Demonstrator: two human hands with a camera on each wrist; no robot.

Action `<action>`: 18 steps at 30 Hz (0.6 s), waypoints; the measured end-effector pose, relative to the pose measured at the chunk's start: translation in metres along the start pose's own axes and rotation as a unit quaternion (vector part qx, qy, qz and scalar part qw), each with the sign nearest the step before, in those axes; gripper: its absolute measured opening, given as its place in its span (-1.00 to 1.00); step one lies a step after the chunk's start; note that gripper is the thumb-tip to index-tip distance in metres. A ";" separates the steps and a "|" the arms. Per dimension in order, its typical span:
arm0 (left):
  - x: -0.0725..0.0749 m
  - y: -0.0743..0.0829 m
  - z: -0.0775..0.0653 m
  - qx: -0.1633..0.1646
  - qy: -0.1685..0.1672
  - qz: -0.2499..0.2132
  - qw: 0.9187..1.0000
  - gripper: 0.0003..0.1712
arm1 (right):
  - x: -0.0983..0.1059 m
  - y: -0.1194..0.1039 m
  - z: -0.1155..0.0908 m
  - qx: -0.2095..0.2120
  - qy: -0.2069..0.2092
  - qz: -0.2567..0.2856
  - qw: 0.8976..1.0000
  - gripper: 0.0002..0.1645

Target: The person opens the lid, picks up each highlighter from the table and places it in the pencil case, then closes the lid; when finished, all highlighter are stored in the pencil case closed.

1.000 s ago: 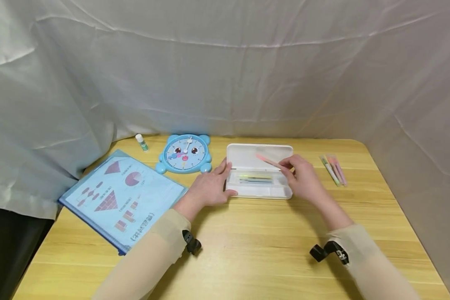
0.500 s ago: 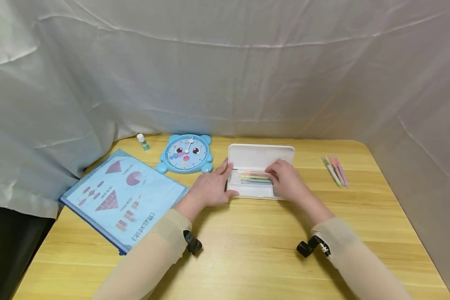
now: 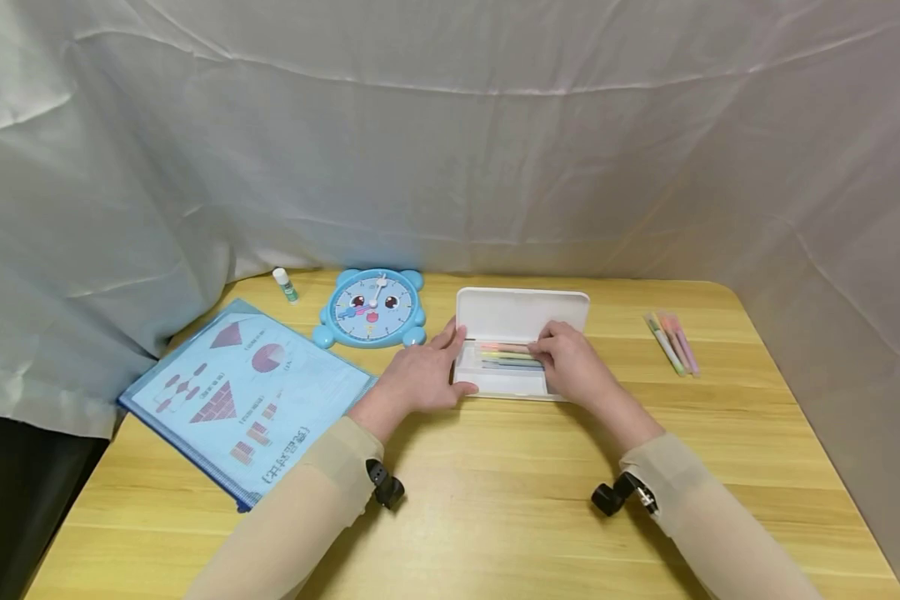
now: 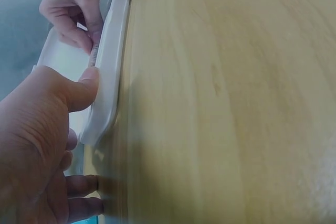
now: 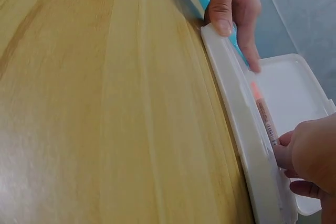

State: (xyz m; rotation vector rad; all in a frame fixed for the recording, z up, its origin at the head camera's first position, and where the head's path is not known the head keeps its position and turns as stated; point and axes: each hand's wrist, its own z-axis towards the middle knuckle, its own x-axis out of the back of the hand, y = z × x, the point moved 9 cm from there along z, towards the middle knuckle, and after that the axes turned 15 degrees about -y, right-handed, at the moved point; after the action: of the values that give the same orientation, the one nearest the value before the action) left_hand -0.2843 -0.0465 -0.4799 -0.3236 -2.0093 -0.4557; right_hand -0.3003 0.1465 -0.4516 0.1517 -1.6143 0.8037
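Observation:
A white pencil case (image 3: 521, 310) lies with its lid raised at the middle of the table. My left hand (image 3: 418, 379) holds the case's left end, thumb on the front corner and fingers at the back. Inside the tray, my right hand (image 3: 576, 362) pinches the right end of a pink highlighter pen (image 5: 266, 116), which lies lengthwise with its pink cap toward the left hand. Yellow and blue pens (image 3: 501, 362) rest in front of it in the same compartment. The right hand covers the right end of the tray.
To the right lie several pastel highlighter pens (image 3: 672, 343) side by side. A blue toy clock (image 3: 371, 321) and a glue stick (image 3: 286, 286) are at the back left. Partly under the left forearm is a blue zip folder (image 3: 243, 387). A grey curtain (image 3: 450, 150) borders the table.
The right hand has brought the pink pen left and down from above the case into the tray, behind the other pens. The left hand has stayed on the case's left end.

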 end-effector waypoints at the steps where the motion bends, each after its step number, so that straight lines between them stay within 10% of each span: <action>1: 0.000 0.000 0.000 -0.001 0.000 0.000 1.000 0.17 | 0.000 0.000 0.000 -0.001 -0.001 -0.002 1.000 -0.85; 18: 0.004 0.007 -0.002 0.039 -0.011 0.027 0.999 0.15 | 0.002 0.002 -0.004 -0.007 0.001 0.000 1.000 -0.77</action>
State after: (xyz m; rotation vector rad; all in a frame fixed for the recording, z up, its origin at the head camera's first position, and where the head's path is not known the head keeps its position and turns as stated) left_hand -0.2814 -0.0413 -0.4743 -0.3353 -2.0288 -0.3415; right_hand -0.2987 0.1506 -0.4510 0.1409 -1.6176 0.7915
